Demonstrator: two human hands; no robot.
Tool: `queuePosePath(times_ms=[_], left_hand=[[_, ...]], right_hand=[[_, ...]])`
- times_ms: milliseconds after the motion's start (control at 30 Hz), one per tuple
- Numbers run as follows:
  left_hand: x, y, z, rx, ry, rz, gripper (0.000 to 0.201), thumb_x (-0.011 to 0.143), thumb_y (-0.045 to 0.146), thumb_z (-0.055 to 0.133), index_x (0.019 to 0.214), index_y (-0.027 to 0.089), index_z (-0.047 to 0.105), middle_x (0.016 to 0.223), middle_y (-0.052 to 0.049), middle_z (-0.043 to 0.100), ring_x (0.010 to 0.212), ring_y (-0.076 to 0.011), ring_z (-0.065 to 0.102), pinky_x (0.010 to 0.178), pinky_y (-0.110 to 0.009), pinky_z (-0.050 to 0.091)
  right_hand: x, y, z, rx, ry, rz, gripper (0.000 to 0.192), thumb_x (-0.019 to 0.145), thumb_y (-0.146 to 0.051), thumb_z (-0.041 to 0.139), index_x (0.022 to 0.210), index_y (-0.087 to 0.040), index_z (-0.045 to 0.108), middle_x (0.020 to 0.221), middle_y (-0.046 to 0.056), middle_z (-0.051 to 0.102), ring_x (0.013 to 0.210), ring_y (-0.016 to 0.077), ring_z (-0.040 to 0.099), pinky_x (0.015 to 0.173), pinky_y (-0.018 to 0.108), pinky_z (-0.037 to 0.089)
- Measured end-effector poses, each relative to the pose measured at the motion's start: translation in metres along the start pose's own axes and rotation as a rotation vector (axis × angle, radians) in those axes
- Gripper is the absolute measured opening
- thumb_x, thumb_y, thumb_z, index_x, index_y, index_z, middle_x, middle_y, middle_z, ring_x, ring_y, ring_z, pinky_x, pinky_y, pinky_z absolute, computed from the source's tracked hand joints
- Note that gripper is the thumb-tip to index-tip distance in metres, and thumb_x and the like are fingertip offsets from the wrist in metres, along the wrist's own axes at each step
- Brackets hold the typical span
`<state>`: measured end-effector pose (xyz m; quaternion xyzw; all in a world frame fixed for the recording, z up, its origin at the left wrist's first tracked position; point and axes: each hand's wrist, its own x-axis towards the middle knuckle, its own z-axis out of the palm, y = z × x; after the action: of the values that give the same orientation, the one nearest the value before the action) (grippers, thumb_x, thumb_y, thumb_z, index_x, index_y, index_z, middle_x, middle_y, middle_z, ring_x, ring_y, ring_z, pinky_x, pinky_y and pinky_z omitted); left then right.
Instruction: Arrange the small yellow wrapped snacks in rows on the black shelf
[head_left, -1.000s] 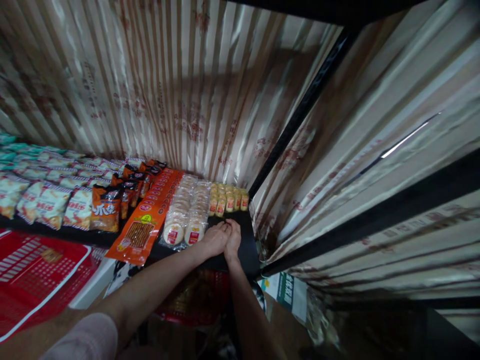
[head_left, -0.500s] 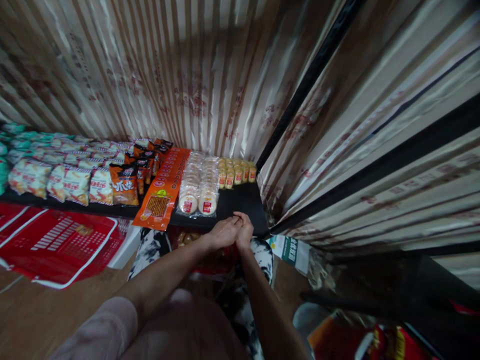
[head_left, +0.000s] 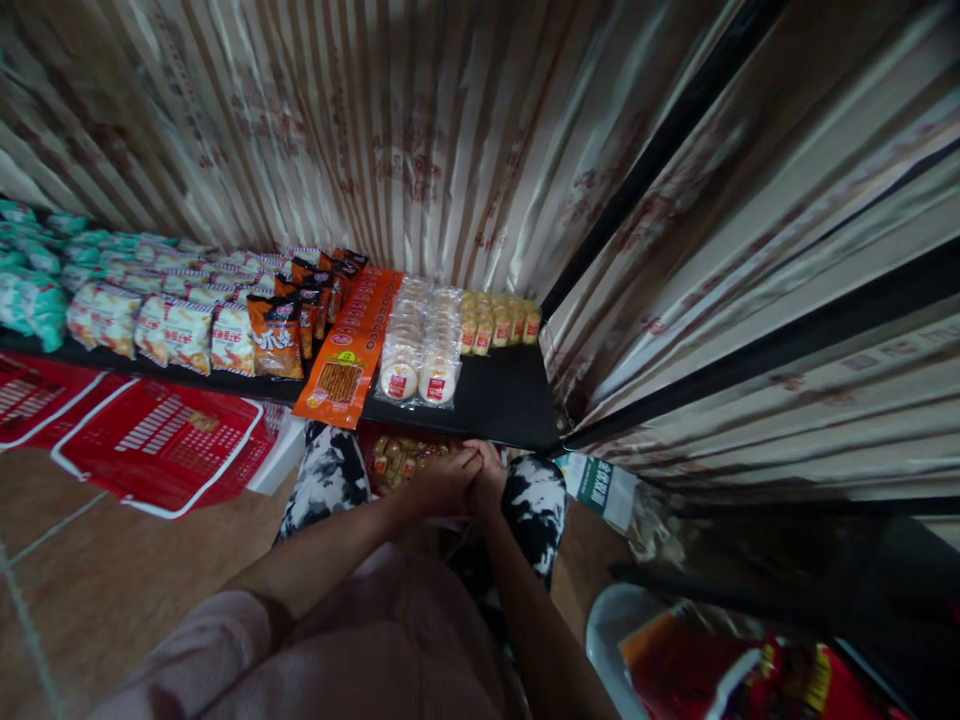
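Both hands meet in front of the knees: the left hand [head_left: 442, 480] and right hand [head_left: 487, 478] are pressed together, fingers curled and touching each other. Whether anything small sits between them I cannot tell; nothing shows in either palm, and how tightly they close is hidden by the way one overlaps the other.

Just beyond the clasp and a little above it runs the shelf [head_left: 502, 400], its dark front edge closest to the right hand. Bare shelf lies straight ahead of the knuckles. Past that bare patch, against the striped wall [head_left: 420, 150], stands a short row of yellow packs [head_left: 499, 322], running left to right, about equally near to either hand, the right slightly nearer.

Ahead and to the left of the left hand lie two columns of round cakes [head_left: 420, 345] in clear wrap, their long axis running away from the grip toward the wall. Beside them, further left, an orange pack [head_left: 352, 355] lies along the same axis, its near end hanging over the shelf edge. Further left again come brown packs [head_left: 276, 335] and then white ones [head_left: 172, 335], well apart from the hands.

Directly under the hands, between the patterned trouser knees [head_left: 330, 475], a basket of small wrapped snacks [head_left: 397, 458] shows, touching or nearly touching the left hand from below. A red basket [head_left: 161, 450] lies on the floor far to the left.
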<state>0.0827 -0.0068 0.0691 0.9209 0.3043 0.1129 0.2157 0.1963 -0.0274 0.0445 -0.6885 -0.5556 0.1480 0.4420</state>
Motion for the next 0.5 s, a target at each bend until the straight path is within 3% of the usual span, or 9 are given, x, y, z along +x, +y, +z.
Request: queuePosePath(times_ms=[300, 500], left_hand=[[-0.025, -0.026, 0.018, -0.082, -0.159, -0.145, 0.042, 0.082, 0.012, 0.046, 0.124, 0.014, 0.041, 0.13, -0.015, 0.048, 0.115, -0.0232, 0.051, 0.093, -0.038, 0.046], [-0.031, -0.044, 0.022, -0.088, -0.362, -0.297, 0.039, 0.082, 0.012, 0.041, 0.12, 0.014, 0.05, 0.128, -0.012, 0.054, 0.112, -0.0218, 0.055, 0.093, -0.033, 0.045]], right_hand=[[-0.013, 0.019, 0.034, -0.026, -0.397, 0.027, 0.024, 0.076, -0.01, 0.041, 0.078, -0.019, 0.062, 0.08, 0.005, 0.066, 0.079, 0.0169, 0.059, 0.075, 0.026, 0.044], [-0.017, 0.025, 0.057, -0.154, -0.616, 0.147, 0.024, 0.065, -0.006, 0.053, 0.081, -0.016, 0.067, 0.083, 0.008, 0.07, 0.079, 0.0186, 0.063, 0.074, 0.026, 0.045]])
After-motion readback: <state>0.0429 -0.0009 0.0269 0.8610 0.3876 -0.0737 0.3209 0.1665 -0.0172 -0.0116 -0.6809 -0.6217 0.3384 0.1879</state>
